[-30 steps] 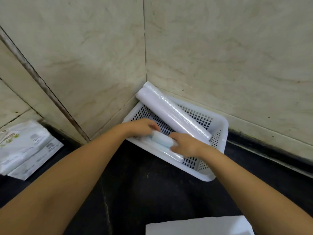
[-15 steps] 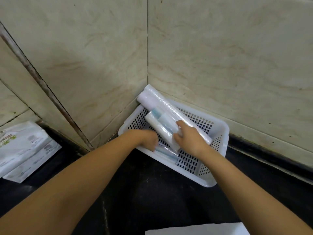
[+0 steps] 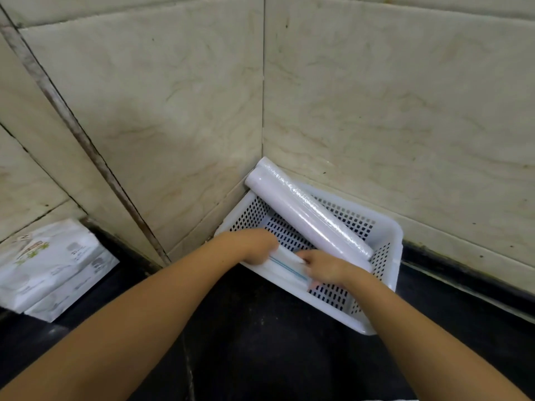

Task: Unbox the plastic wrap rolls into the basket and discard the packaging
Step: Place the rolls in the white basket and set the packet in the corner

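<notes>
A white perforated basket sits in the corner of the tiled walls on a black counter. Two long plastic wrap rolls lie diagonally in it, their far ends sticking out over the rim at the corner. Along the near wall of the basket lies a smaller roll with a blue stripe. My left hand holds its left end and my right hand holds its right end, both reaching inside the basket.
White printed packages lie at the left against the wall. The black counter stretches in front of the basket. Tiled walls close in behind and to both sides.
The smaller roll, lifted by my right hand half a second ago, has come back down along the basket's near wall. My left hand has moved onto its left end.
</notes>
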A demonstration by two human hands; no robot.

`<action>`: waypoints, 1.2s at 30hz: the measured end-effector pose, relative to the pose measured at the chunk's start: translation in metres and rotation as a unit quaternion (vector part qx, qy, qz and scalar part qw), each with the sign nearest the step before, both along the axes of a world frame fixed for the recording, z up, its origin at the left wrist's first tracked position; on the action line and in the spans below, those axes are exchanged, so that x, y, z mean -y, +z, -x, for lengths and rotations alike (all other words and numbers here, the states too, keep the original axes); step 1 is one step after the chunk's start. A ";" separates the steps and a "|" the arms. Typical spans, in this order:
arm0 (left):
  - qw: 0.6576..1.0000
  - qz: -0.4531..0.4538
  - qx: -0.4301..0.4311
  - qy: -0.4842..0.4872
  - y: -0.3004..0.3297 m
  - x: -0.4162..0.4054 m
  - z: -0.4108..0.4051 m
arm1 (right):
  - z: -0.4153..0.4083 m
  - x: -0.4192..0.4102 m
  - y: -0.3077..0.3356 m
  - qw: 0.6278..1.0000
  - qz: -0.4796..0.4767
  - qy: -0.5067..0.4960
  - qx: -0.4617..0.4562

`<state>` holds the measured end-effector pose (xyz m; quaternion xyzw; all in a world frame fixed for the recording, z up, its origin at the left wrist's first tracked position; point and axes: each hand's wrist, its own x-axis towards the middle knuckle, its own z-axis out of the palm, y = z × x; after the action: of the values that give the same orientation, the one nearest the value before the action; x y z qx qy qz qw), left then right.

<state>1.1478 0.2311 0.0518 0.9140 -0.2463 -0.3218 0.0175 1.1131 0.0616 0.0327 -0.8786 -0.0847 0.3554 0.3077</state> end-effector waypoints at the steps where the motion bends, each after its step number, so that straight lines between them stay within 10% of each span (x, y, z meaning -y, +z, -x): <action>1: 1.000 0.008 -0.002 0.012 -0.004 0.002 0.000 | 0.001 0.003 0.003 0.999 0.031 0.030 0.026; 8: 1.000 0.019 0.006 0.012 -0.007 0.000 -0.006 | -0.016 0.028 0.042 0.926 0.077 -0.077 0.362; 13: 0.998 0.049 0.019 0.023 0.007 0.005 -0.011 | -0.009 0.011 0.001 0.909 0.220 -0.028 0.354; 22: 0.953 0.123 0.270 -0.055 -0.005 0.024 -0.017 | -0.011 0.037 0.040 0.884 -0.038 -0.148 0.443; 36: 0.899 0.079 0.429 -0.047 -0.033 0.020 0.009 | -0.047 0.042 0.007 0.937 0.009 -0.091 0.337</action>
<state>1.1388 0.2113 0.0184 0.9466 -0.2971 0.1211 -0.0330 1.1606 0.0200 0.0399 -0.9535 -0.1002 0.0095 0.2840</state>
